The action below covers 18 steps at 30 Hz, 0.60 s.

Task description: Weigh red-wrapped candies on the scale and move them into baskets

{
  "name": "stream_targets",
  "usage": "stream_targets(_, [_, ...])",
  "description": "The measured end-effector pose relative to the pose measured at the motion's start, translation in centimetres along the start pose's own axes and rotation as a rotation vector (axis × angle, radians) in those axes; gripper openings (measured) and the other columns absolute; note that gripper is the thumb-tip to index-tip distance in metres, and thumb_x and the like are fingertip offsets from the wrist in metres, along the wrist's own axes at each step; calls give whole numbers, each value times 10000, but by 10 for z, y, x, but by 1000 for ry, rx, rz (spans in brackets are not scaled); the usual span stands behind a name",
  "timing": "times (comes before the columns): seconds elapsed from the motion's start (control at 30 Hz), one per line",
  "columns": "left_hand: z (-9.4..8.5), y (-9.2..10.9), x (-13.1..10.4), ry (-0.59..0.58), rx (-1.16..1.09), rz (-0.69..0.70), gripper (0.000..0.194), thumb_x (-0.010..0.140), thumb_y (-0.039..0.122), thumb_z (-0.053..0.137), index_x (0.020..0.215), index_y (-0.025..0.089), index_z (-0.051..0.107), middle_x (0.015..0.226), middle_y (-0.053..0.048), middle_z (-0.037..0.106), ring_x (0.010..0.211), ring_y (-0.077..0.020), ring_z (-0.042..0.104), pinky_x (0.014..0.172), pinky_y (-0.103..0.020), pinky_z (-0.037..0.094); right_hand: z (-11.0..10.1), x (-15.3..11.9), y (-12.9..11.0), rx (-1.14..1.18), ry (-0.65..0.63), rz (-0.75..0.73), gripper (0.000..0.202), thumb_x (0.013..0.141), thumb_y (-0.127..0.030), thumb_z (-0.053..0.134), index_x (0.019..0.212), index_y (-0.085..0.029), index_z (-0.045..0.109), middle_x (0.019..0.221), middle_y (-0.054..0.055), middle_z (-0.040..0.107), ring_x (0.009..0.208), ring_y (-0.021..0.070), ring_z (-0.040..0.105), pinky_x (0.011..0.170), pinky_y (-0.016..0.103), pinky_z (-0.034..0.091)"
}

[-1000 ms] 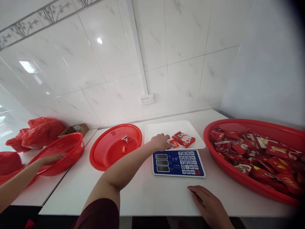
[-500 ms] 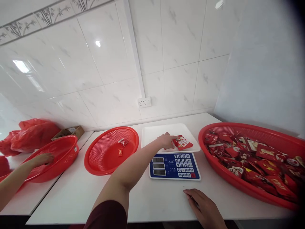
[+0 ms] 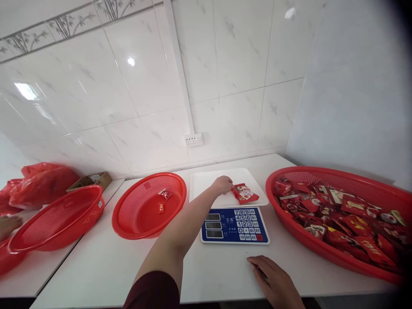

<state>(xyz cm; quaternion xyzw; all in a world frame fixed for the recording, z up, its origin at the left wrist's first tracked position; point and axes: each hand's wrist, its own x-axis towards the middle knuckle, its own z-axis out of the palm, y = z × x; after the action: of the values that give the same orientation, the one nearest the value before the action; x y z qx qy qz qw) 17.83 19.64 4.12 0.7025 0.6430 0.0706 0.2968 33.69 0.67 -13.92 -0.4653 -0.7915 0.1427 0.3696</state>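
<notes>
My left hand (image 3: 222,185) is over the white weighing tray (image 3: 201,178) of the digital scale (image 3: 234,225), its fingers drawn together. Its fingertips come up to the left edge of a red snack packet (image 3: 245,194) lying on the tray. What the fingers hold, if anything, is hidden. My right hand (image 3: 275,281) rests on the table in front of the scale with curled fingers. Something thin and dark shows between them, too small to name. Left of the scale, a red perforated basket (image 3: 128,214) holds two small red packets (image 3: 161,207).
A large red basket (image 3: 299,236) full of red snack packets stands at the right. On the left are another red basket (image 3: 64,231), red plastic bags (image 3: 45,186), a cardboard box (image 3: 104,180) and part of a co-worker's hand (image 3: 9,225). A wall socket (image 3: 193,139) is behind.
My left hand has drawn back slightly from the packet, and the small red piece under its fingers no longer shows. The co-worker's hand has moved left out of its basket. My right hand stays put.
</notes>
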Motion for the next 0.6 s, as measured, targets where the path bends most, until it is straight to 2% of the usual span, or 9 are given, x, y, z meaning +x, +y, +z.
stream_targets(0.1, [4, 0, 4, -8, -6, 9, 372, 782, 414, 650, 995, 110, 632, 862, -64, 657, 658, -151, 617, 589, -275, 507, -1, 2, -2, 0, 17, -5, 247, 880, -307, 426, 941, -259, 660, 893, 39, 709, 805, 182, 679, 676, 283, 575])
stream_targets(0.2, [8, -1, 5, 8, -12, 23, 333, 665, 415, 744, 782, 112, 673, 686, -41, 643, 546, -133, 571, 497, -233, 448, -2, 2, -3, -13, 14, -21, 238, 873, -282, 434, 939, -254, 661, 884, 35, 711, 806, 178, 681, 692, 282, 576])
stream_targets(0.3, [9, -3, 1, 48, -52, 38, 267, 695, 397, 712, 713, 135, 664, 634, -19, 625, 495, -102, 531, 462, -208, 417, -4, 3, -4, -22, 14, -31, 238, 873, -270, 433, 939, -248, 660, 884, 31, 713, 806, 170, 682, 702, 276, 575])
stream_targets(0.37, [2, -8, -4, 85, -90, 56, 251, 735, 396, 668, 725, 146, 659, 641, -10, 625, 482, -88, 518, 460, -200, 418, -5, 3, -5, -24, 15, -31, 244, 874, -276, 428, 934, -246, 663, 880, 32, 714, 799, 167, 683, 689, 268, 576])
stream_targets(0.47, [-24, -26, -21, 188, -126, 80, 267, 778, 425, 606, 768, 162, 645, 678, -6, 631, 510, -83, 521, 481, -193, 428, -7, 4, -7, -32, 13, -32, 256, 874, -286, 422, 919, -242, 670, 871, 33, 717, 793, 168, 685, 680, 266, 576])
stream_targets(0.6, [-82, -72, -62, 407, -90, 33, 323, 779, 491, 577, 782, 170, 612, 741, -24, 640, 622, -115, 557, 535, -205, 430, -8, 5, -7, -29, 5, -24, 265, 869, -312, 425, 919, -248, 678, 891, 28, 722, 807, 174, 687, 696, 277, 578])
